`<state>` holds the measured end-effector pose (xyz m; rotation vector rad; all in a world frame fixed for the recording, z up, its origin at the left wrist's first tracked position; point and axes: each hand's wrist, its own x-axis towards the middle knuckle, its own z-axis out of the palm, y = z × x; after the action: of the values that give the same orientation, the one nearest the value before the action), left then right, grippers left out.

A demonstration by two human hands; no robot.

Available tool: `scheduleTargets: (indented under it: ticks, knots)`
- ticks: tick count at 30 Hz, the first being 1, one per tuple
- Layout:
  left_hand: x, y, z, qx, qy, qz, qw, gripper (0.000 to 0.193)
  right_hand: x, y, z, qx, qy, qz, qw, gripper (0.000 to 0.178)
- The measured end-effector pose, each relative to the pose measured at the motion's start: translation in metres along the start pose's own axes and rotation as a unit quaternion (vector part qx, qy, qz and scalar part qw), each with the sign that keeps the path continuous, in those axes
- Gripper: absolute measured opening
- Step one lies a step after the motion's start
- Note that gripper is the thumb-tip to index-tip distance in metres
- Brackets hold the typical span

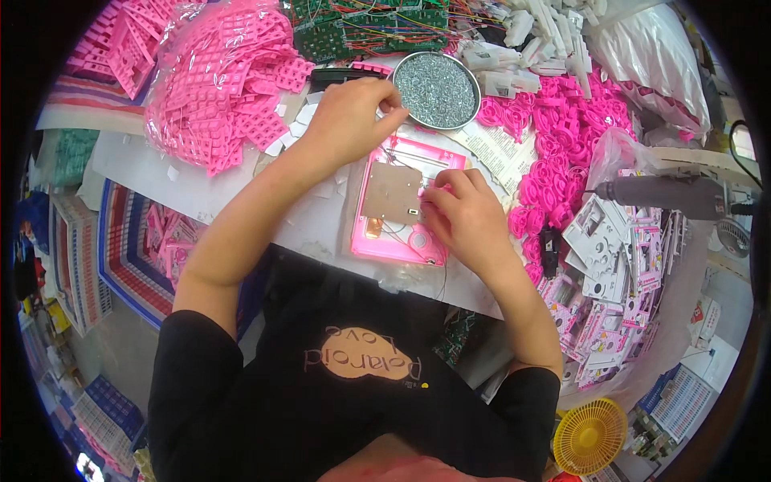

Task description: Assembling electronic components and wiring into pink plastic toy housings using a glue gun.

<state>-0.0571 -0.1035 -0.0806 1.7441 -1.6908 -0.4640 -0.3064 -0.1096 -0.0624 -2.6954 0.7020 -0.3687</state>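
So closest in is the black T-shirt point(281, 402), then a pink plastic casing point(377, 246) lying flat and open near the front edge of the white tabletop point(309, 229). It's got a brown board point(392, 193) sitting in it, with thin wires poking out below.

Right hand point(470, 213) is over the casing's right side, fingers bent, tips down by the board's right edge. Can't tell if it's pinching anything. Left hand point(353, 120) is a bit further out, above and past the casing's top end, loosely curled with thumb and index finger close together, right by the rim of a round metal dish point(479, 98). Whether it's got hold of something, no idea, too small to make out.

The dish is loaded with tiny silvery metal pieces point(436, 88), screws by the look of them. Right of it there's a heap of pink plastic parts point(558, 120), and beyond the dish, a stack of green circuit boards point(385, 32) with coloured wires.
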Motion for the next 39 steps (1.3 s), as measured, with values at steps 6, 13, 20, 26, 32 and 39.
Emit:
scheduleTargets:
  ticks: [6, 13, 20, 26, 32, 39]
  knots:
    - [-0.016, -0.006, 0.022, 0.027, 0.024, 0.092, 0.995, 0.017, 0.003, 0.002, -0.005, 0.023, -0.004, -0.002, 1.000, 0.016]
    - [-0.044, 0.008, 0.021, -0.062, 0.029, 0.118, 0.991, 0.014, 0.004, 0.009, 0.012, 0.045, 0.057, 0.016, 0.997, 0.023]
    - [-0.051, 0.007, 0.023, -0.097, 0.007, 0.083, 0.992, 0.013, 0.008, 0.007, 0.016, 0.037, 0.042, 0.032, 0.998, 0.023]
    - [-0.051, 0.011, 0.028, -0.034, 0.036, 0.147, 0.988, 0.012, 0.021, 0.005, -0.002, 0.125, 0.102, 0.081, 0.984, 0.016]
    - [-0.050, 0.013, 0.028, -0.032, 0.045, 0.110, 0.992, 0.013, 0.042, 0.008, 0.005, 0.208, 0.110, 0.107, 0.966, 0.010]
    - [-0.044, 0.012, 0.022, -0.070, 0.034, 0.098, 0.992, 0.012, 0.035, 0.010, 0.010, 0.221, 0.136, 0.062, 0.964, 0.018]
